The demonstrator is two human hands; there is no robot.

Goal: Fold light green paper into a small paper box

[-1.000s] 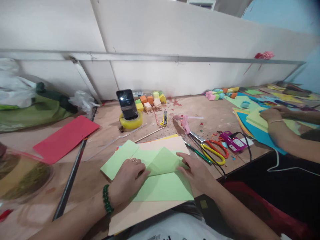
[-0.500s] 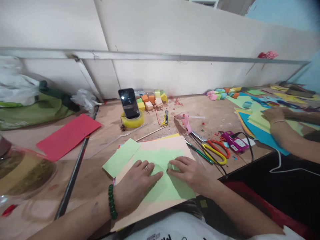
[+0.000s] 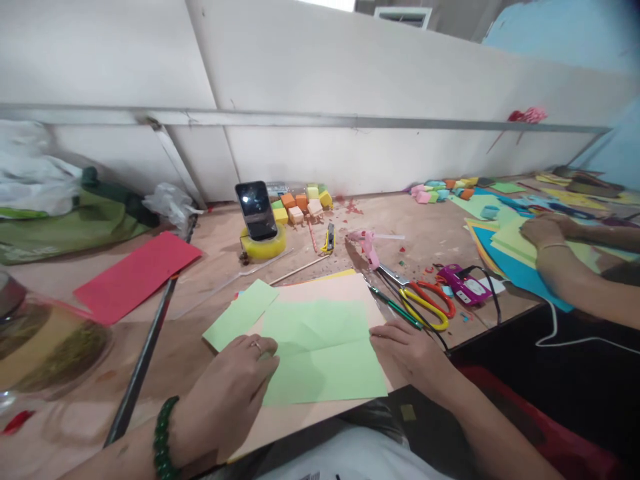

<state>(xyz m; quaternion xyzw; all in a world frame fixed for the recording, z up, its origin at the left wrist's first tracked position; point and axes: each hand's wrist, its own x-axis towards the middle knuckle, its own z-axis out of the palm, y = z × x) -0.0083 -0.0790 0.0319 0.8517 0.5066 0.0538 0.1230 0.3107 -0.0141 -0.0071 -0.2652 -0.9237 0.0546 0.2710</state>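
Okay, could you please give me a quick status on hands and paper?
Left hand, right hand: flat at opposite edges of creased light-green paper sheet. No grip. Nothing on sheet.

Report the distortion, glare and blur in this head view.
Head view: wide-angle lens bends the wall rail and smears the jar at the left edge; phone screen shows glare; left hand, right hand and green paper stay sharp.
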